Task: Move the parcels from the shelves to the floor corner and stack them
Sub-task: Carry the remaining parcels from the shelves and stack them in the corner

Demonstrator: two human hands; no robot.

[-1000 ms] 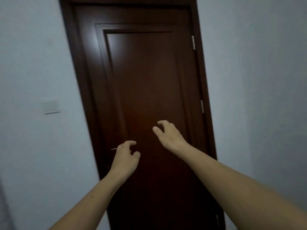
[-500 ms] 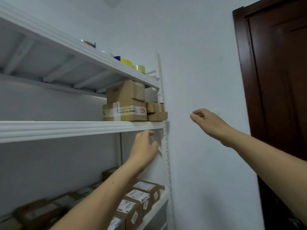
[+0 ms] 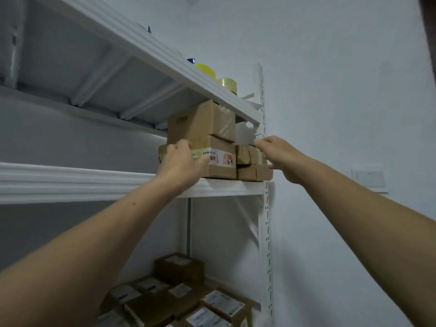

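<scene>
Two hands flanking right end of middle shelf (image 3: 70, 182). Left hand (image 3: 181, 164) lying curled against taped parcel (image 3: 223, 161), actual grip unclear; right hand (image 3: 280, 159) hovering beside small parcels (image 3: 250, 172), fingers (image 3: 262, 143) straight, spread: likely setting up two-sided lift.

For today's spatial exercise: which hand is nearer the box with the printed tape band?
Left. The left hand touches the banded box; the right hand is off to its right, by the small boxes.
</scene>
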